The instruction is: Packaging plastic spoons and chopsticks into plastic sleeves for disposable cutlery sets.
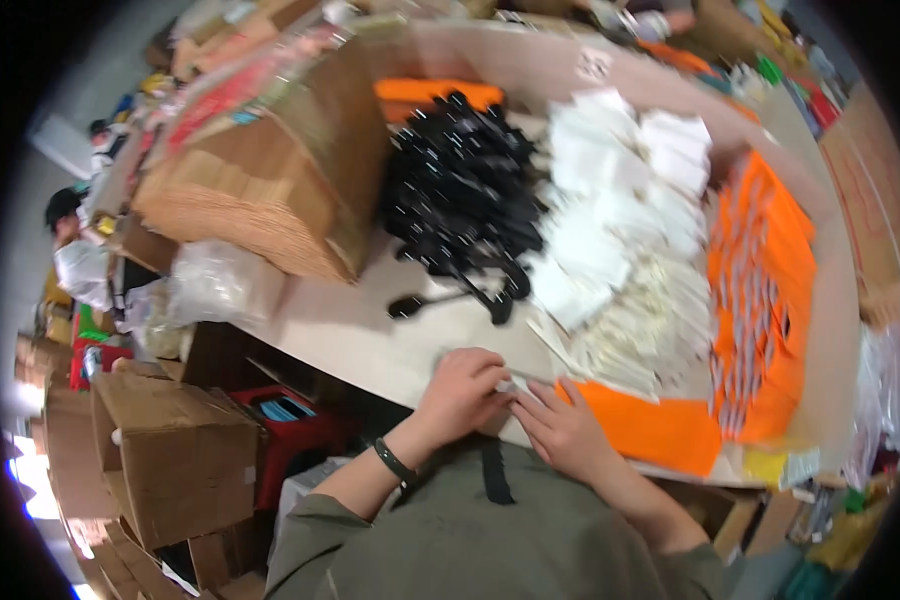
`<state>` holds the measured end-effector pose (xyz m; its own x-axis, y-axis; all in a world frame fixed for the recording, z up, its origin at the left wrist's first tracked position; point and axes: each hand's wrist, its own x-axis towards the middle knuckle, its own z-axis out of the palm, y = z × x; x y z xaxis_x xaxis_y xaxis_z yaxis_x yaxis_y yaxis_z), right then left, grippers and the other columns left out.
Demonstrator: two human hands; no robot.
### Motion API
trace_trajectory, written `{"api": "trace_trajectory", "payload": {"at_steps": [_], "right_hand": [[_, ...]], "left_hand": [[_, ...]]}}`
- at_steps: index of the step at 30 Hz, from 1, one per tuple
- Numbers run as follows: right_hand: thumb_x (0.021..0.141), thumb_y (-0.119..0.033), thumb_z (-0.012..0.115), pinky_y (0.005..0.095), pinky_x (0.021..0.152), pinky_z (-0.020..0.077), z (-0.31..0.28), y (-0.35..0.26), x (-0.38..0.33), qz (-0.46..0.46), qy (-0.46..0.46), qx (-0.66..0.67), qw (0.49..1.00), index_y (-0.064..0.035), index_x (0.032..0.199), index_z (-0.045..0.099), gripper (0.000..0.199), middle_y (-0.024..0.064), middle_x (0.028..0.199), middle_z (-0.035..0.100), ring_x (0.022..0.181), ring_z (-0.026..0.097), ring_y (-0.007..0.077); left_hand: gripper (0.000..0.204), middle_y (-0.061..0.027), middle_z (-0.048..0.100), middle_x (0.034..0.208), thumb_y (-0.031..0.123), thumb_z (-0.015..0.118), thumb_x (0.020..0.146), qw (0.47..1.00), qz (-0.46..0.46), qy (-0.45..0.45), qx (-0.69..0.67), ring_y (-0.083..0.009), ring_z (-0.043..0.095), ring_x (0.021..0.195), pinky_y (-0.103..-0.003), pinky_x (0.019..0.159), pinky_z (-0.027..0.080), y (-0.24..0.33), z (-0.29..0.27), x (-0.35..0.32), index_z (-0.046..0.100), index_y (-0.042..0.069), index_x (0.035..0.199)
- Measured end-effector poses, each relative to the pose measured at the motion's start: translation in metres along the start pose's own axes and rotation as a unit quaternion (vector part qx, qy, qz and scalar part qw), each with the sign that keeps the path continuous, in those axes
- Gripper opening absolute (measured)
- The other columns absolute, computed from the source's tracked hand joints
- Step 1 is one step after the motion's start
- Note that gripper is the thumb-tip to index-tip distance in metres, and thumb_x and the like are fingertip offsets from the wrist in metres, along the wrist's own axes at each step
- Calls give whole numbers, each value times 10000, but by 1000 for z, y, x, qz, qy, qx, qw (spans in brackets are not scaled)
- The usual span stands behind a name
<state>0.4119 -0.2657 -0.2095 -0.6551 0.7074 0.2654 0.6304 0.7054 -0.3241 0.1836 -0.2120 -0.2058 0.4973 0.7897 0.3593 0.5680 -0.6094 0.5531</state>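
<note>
Both your hands meet at the table edge: left hand point(462, 388) and right hand point(562, 425) pinch what looks like a small white packet point(517, 385) between them, steadying it; black handles point(460, 190) lie beyond.

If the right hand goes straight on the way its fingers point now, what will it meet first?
Probably the left hand: the right hand points up-left at the small white packet both hands hold, so that packet lies first in its way.

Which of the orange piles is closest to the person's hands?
The flat orange sheet at the table's near edge, right beside the right hand; the other orange piles lie farther off.
</note>
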Motion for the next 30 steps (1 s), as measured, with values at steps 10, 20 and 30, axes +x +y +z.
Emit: {"api": "trace_trajectory", "payload": {"at_steps": [10, 20, 30], "right_hand": [[838, -160, 697, 556, 1073, 395, 12, -9, -19, -5, 25, 8, 1000, -74, 1123, 653, 301, 126, 1295, 619, 1278, 554, 294], [813, -175, 698, 563, 1111, 359, 12, 3, -31, 62, 46, 66, 995, -46, 1061, 665, 282, 240, 1337, 560, 1321, 490, 394], [805, -133, 733, 553, 1110, 360, -14, 3, -27, 109, 43, 96, 989, -194, 1193, 701, 394, 264, 1428, 474, 1333, 446, 453]], "left_hand": [[326, -198, 672, 779, 347, 699, 853, 920, -178, 113, 332, -395, 657, 785, -477, 695, 526, -96, -255, 108, 716, 28, 787], [218, -248, 666, 910, 197, 561, 952, 866, -161, 178, 438, -415, 646, 878, -489, 763, 513, -134, -274, 116, 631, -8, 982], [121, 10, 656, 934, 134, 628, 990, 861, -381, 226, -252, -88, 578, 889, -236, 821, 448, -97, -127, -71, 694, 33, 1002]]}}
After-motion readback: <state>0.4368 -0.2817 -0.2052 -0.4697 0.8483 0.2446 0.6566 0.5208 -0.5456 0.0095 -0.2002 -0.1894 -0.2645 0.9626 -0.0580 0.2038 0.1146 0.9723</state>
